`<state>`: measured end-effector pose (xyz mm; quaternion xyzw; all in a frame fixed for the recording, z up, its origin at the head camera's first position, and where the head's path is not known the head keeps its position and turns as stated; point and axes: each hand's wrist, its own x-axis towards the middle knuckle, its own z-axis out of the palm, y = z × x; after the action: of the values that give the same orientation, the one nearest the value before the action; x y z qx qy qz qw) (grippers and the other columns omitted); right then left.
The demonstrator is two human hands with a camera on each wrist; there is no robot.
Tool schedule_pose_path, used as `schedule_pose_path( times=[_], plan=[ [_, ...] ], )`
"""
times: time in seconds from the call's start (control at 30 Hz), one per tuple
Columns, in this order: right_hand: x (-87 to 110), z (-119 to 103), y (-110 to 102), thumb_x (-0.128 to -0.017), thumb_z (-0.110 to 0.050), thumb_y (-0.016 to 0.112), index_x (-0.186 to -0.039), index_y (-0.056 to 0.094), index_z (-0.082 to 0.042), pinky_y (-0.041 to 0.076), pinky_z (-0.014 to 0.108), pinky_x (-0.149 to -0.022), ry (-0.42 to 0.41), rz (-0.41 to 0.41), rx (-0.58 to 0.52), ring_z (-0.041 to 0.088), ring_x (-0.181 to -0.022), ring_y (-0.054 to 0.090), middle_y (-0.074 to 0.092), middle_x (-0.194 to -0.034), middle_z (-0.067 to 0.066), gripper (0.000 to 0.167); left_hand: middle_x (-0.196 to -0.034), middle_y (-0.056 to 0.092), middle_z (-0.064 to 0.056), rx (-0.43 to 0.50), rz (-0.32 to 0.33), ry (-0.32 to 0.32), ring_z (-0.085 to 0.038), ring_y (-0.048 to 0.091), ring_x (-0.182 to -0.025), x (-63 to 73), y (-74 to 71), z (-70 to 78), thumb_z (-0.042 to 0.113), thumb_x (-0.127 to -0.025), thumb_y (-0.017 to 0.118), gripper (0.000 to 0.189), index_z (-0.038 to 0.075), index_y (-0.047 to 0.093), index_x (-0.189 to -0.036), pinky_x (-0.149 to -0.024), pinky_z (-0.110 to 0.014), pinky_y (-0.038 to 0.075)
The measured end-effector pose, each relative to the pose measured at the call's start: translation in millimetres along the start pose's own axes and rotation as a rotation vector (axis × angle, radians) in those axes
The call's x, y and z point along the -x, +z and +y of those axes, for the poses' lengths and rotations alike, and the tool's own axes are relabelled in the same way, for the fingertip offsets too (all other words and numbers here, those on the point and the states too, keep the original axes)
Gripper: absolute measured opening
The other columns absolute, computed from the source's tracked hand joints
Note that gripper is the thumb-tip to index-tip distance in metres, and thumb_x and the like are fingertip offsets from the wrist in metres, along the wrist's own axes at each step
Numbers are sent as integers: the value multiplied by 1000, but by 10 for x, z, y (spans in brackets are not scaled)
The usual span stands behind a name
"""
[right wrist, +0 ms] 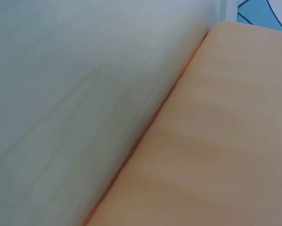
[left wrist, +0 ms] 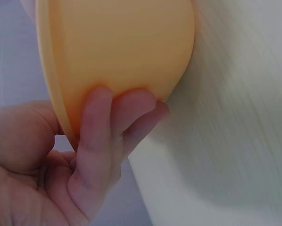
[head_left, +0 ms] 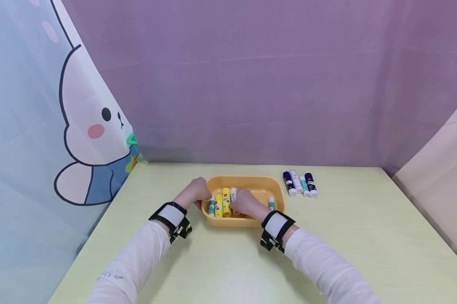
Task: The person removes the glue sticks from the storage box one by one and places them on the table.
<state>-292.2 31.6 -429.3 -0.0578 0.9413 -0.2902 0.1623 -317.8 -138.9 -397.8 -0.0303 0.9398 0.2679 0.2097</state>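
The left grip [head_left: 196, 191] is clamped on the left end of the orange tray [head_left: 247, 180], fingers [left wrist: 98, 125] against the outer wall and thumb at the other side of the rim, with the tray sitting on the bench [head_left: 228, 266]! Over to the right grip [head_left: 247, 203], down in the middle of the tray and closed on the white stick [head_left: 234, 194], just right of the taller yellow stick [head_left: 226, 202]; the hand hides much of that hold and the right wrist view offers only tray wall and bench, so call it the likely reading. Left along the row come the shorter yellow stick [head_left: 218, 206] and a teal stick [head_left: 211, 207], while another teal stick [head_left: 271, 203] sits apart at the right end. Out on the bench, to the tray's right, a cluster of four sticks [head_left: 296, 182] lies side by side. The step in hand, I judge, is lining up that white stick beside its yellow neighbour, one grip steadying, the other working. And the next move? It calls for a firm left hold and a clean, gentle release on the right, without nudging the row.
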Motion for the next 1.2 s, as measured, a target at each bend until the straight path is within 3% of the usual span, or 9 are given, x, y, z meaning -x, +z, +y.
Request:
schedule_pose_path(
  times=[0.5,0.8,1.0,1.2],
  plan=[
    [-37,12,-18,-85,-16,65,-111,54,2,50,21,-50,27,-6,7,18,-68,59,57,-91,10,33,-88,59,-18,14,6,17,-23,65,-50,-17,-5,-2,3,-85,58,33,-9,48,-114,-56,-35,61],
    [-59,54,-58,-84,-14,64,-102,52,-1,42,22,-43,50,-33,-32,16,-54,54,58,-83,11,26,-84,60,-17,-12,5,12,-23,65,-50,-27,0,-4,3,-85,59,34,-9,49,-115,-57,-35,61],
    [51,49,-173,-84,-15,65,-103,56,0,56,28,-52,-7,-37,-95,17,-61,60,60,-85,9,26,-81,61,-17,-12,6,17,-23,65,-51,-69,26,-42,2,-84,59,33,-10,51,-113,-50,-31,59],
    [203,-13,-410,-86,-18,63,-113,57,0,59,34,-59,-48,-80,-149,19,-63,61,62,-83,9,33,-81,61,-17,-2,11,23,-23,65,-50,-50,52,-63,2,-84,59,31,-11,51,-112,-51,-32,59]
  ],
)
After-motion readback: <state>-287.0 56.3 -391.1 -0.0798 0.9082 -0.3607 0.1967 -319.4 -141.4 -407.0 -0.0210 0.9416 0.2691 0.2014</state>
